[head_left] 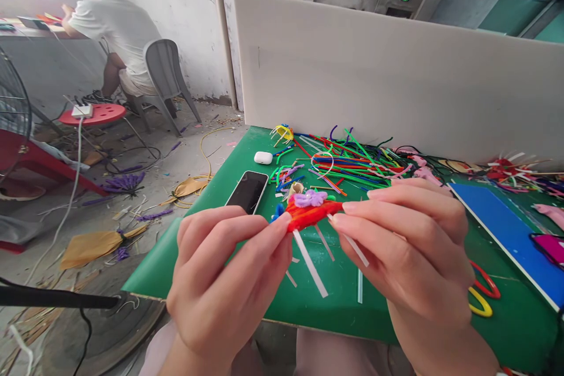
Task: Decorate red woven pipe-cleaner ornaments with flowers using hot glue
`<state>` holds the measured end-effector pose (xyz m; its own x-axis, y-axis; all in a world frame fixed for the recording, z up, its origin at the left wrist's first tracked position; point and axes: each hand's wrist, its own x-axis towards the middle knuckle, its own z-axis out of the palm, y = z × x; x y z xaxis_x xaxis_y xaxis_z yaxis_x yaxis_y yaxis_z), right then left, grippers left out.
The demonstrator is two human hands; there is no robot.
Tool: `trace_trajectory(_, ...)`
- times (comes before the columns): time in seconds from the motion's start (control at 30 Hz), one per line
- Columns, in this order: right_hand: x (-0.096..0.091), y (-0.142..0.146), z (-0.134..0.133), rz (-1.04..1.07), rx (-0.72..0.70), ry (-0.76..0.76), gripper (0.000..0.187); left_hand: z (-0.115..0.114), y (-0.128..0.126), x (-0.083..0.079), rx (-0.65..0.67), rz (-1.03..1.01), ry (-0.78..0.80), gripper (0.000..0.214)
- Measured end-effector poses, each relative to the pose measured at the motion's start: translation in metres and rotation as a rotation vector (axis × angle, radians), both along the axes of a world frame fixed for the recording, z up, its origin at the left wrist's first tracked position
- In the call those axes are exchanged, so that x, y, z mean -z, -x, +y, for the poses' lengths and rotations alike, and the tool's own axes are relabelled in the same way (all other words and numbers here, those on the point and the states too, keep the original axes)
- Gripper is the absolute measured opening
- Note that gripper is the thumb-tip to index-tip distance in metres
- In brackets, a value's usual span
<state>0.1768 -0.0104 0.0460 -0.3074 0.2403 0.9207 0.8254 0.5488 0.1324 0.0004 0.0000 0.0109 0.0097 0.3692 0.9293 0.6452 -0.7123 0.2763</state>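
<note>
Between my two hands, above the front of the green table (pixel 317 314), is a fuzzy red pipe-cleaner craft piece (pixel 312 215) with a purple flower-like tuft (pixel 309 198) on top. My left hand (pixel 229 276) pinches its left end between thumb and fingers. At the right end, my right hand (pixel 409 247) grips a narrow red tip with thumb and forefinger. White flat strips (pixel 311 264) stick out below it, one of them by my right fingertips. A bit of blue fuzz (pixel 278 211) shows beside my left fingertips; whether it joins the red piece I cannot tell.
Behind my hands lie a phone (pixel 249 191), a white earbud case (pixel 263 157) and a heap of coloured pipe cleaners (pixel 348 161). A blue board (pixel 506 229) is at right. A white partition (pixel 396 82) closes the back. One person (pixel 117 35) sits at far left.
</note>
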Motion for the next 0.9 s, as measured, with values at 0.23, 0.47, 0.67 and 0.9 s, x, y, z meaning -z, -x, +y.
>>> trace_trajectory(0.23,0.0013,-0.0008,0.0028,0.007,-0.002,-0.021,0.012,0.0005,-0.0018,-0.0008,0.001,-0.007,-0.026,0.028)
trace_trajectory(0.47,0.0014,-0.0002,0.0039,0.015,-0.018,-0.041,0.012,-0.0013,-0.0026,-0.0018,0.001,-0.01,0.015,0.03)
trace_trajectory(0.67,0.0021,-0.0012,0.0048,0.009,-0.009,-0.057,0.013,0.0009,-0.0001,-0.0021,0.024,0.023,-0.045,0.032)
trace_trajectory(0.9,0.0021,-0.0006,0.0058,0.006,-0.025,-0.046,0.012,-0.0018,-0.0014,-0.0014,0.031,0.015,-0.011,0.032)
